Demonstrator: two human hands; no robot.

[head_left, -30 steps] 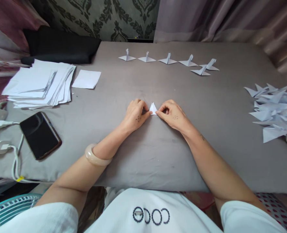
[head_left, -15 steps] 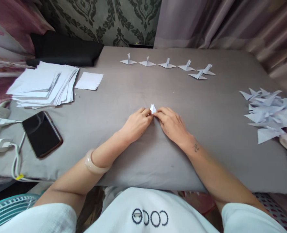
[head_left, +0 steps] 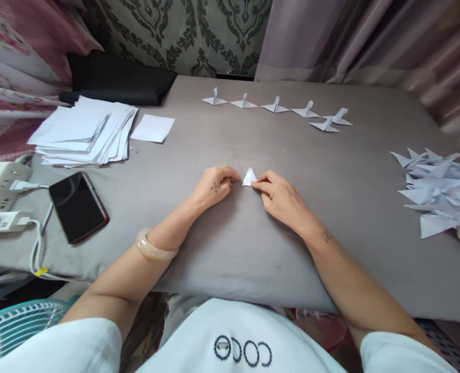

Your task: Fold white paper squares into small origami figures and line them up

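A small white folded paper (head_left: 249,177), triangular with a split tip pointing away from me, lies on the grey cloth in front of me. My right hand (head_left: 282,199) pinches its lower right corner between thumb and fingers. Just left of the paper, with a small gap, is my left hand (head_left: 216,186). Its index finger stretches toward the paper while the other fingers curl loosely, and nothing shows in it. Farther back stands a row of several folded paper figures (head_left: 275,106) with flat wings and raised necks.
A heap of folded paper pieces (head_left: 440,186) lies at the right. On the left are a stack of white paper sheets (head_left: 70,129), a small paper square (head_left: 153,128), a phone (head_left: 78,207) and a power strip (head_left: 4,186) with cables. A black folded cloth (head_left: 116,83) lies behind the stack.
My left hand has let go of the folded paper and moved slightly left. My right hand still holds the paper's corner, and more of the paper shows. The view has shifted a little.
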